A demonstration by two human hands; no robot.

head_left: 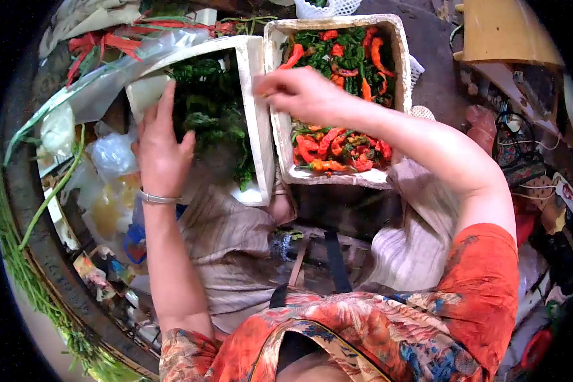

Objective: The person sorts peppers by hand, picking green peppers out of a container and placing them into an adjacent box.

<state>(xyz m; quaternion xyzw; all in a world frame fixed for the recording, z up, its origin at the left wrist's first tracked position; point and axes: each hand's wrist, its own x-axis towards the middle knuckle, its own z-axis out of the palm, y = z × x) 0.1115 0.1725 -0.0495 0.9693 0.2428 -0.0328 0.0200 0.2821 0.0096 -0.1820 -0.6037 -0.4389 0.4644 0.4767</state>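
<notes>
My left hand (162, 149) rests at the left side of a white foam box (251, 121), its fingers stretched out along the edge and its thumb apart. Dark green peppers (204, 114) fill that box. My right hand (302, 95) hovers over the neighbouring foam box (402, 63), near the rims where the two boxes meet. Its fingers are curled together and slightly blurred, so I cannot make out what is in them. Below it lie red peppers (328, 143) mixed with green peppers (344, 60). My right forearm hides part of this mix.
Clear plastic bags (114, 156) and scraps lie left of the boxes. Red strips (102, 46) are at the upper left. Long green stems (38, 286) line the curved left edge. A tan wooden piece (506, 32) stands at the upper right, with clutter below.
</notes>
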